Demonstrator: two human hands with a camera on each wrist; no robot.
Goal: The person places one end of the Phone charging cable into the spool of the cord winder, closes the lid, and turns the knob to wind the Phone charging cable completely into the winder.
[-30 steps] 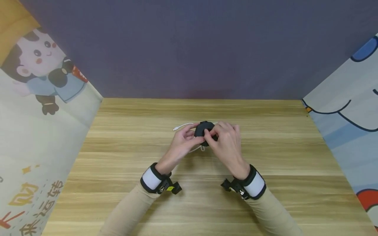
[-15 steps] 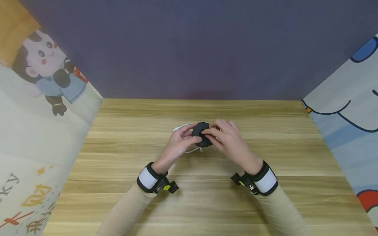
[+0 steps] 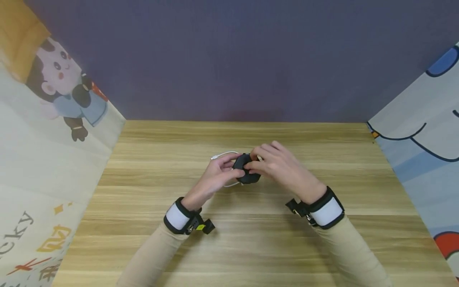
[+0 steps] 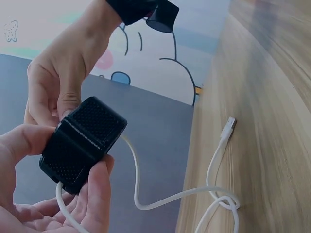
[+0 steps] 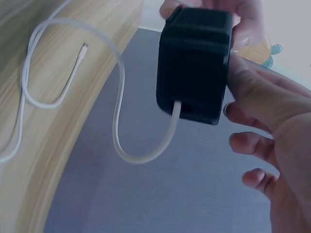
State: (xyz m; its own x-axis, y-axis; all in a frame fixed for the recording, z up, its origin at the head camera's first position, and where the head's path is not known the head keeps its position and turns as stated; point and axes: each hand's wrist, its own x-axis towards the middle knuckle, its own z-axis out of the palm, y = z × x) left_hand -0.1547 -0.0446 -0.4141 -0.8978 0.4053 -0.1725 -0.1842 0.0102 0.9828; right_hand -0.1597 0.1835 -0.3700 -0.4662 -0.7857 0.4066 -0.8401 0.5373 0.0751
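A black, rounded cable winder (image 3: 251,178) is held up between both hands over the table's middle. White cable (image 4: 137,184) comes out of two sides of it. My left hand (image 3: 216,173) grips its rim, thumb on the near face and fingers behind. The right hand (image 3: 279,165) has thumb and forefinger at the centre of the face, pinching there; its other fingers curl loosely below in the right wrist view. The ridged edge of the winder (image 4: 82,145) faces the left wrist camera. In the right wrist view, cable leaves a slot in the winder (image 5: 194,73).
On the wood-grain table (image 3: 161,207) lie loops of cable. A white USB plug (image 4: 227,128) rests on the wood in the left wrist view, and a smaller plug (image 5: 82,51) in the right wrist view. A dark wall (image 3: 229,59) stands behind, printed walls at both sides.
My right hand has turned at the winder's centre, its wrist swinging outward to the right and slightly away. The winder has tilted and shifted slightly nearer. The left hand keeps its grip.
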